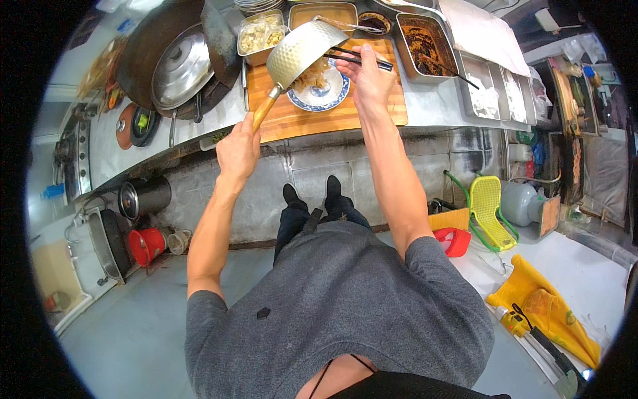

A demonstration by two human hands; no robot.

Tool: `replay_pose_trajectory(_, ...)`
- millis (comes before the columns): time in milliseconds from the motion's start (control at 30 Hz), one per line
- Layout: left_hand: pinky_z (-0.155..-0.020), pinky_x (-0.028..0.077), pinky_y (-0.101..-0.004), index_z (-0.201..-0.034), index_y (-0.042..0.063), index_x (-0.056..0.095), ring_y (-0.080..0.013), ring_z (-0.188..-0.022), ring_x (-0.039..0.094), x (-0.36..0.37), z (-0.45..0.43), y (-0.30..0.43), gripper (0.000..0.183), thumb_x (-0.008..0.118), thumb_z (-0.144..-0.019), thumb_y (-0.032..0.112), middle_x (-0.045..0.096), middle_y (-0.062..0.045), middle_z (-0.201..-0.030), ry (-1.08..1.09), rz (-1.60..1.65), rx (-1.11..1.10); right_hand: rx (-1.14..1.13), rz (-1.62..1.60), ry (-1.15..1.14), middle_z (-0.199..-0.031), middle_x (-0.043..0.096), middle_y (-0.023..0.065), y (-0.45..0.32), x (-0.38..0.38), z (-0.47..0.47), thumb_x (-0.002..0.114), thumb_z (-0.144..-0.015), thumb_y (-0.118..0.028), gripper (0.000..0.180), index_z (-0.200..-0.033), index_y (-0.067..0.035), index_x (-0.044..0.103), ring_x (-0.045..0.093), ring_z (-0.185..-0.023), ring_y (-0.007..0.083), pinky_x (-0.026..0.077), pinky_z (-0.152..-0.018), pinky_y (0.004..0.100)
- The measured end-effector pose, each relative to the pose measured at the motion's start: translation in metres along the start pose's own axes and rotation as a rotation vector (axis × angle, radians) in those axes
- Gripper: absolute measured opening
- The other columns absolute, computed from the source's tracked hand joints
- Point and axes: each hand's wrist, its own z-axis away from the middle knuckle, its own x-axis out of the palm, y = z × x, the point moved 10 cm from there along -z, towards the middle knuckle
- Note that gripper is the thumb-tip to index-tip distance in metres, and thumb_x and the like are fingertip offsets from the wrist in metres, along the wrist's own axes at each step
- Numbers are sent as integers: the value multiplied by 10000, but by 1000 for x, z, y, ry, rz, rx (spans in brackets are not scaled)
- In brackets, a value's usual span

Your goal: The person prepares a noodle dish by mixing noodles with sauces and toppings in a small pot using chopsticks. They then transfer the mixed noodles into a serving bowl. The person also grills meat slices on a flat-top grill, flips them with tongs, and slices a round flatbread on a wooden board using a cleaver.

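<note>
My left hand (238, 148) grips the wooden handle of a hammered metal saucepan (301, 50). The pan is tipped over a white bowl with a blue patterned rim (319, 105). Brownish food, possibly noodles (312, 76), hangs between the pan's lip and the bowl; the pan hides part of it. Dark chopsticks (384, 65) are held in my right hand (371, 75), their tips close to the pan's mouth. Beneath the bowl lies a wooden cutting board (279, 122) on the counter.
Behind the board stand a container of pale chopped food (260, 32) and a small bowl of dark sauce (374, 22). On the right is a metal tray of dark red sauce (426, 47). A large wok with a metal lid (183, 65) sits left. A yellow-green chair (486, 209) stands below right.
</note>
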Motion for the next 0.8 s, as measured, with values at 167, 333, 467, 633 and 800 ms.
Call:
replay_pose_trajectory(167,-667,578,-463,-1381,88,574,-350,-804,725,-34,-2,12,475,698,-949,242,713,-132,-987,5,-69,46,-33,57,8,-862,726,205,-1,1,-1,574,-1075,-230,332,-1027,92,640,747,-671,251,645,-599,345)
replay_pose_trajectory(333,-664,575,-465,-1362,76,592,-360,-781,724,-58,-4,26,463,702,-943,240,717,-143,-949,-61,-67,81,-79,154,-5,-870,734,205,0,1,0,573,-1076,-201,319,-1008,101,652,755,-700,250,649,-622,336)
replay_pose_trajectory(467,-682,565,-493,-1347,71,601,-389,-798,717,-63,-18,30,438,690,-943,218,726,-169,-938,-94,-26,116,-148,252,-24,-792,730,165,12,-5,7,559,-1081,-233,352,-988,93,656,739,-653,207,598,-563,308)
replay_pose_trajectory(633,-685,563,-505,-1297,49,633,-400,-772,715,-69,-27,32,408,691,-934,226,731,-186,-931,-74,-48,97,-174,280,-32,-777,727,144,9,-4,15,565,-1082,-247,353,-984,77,667,740,-657,187,584,-565,302)
replay_pose_trajectory(800,-684,563,-503,-1262,50,645,-400,-775,714,-77,-35,34,380,694,-928,226,734,-186,-920,-134,-49,139,-173,382,-57,-795,729,108,4,12,13,578,-1072,-257,317,-989,30,683,745,-668,172,563,-562,303)
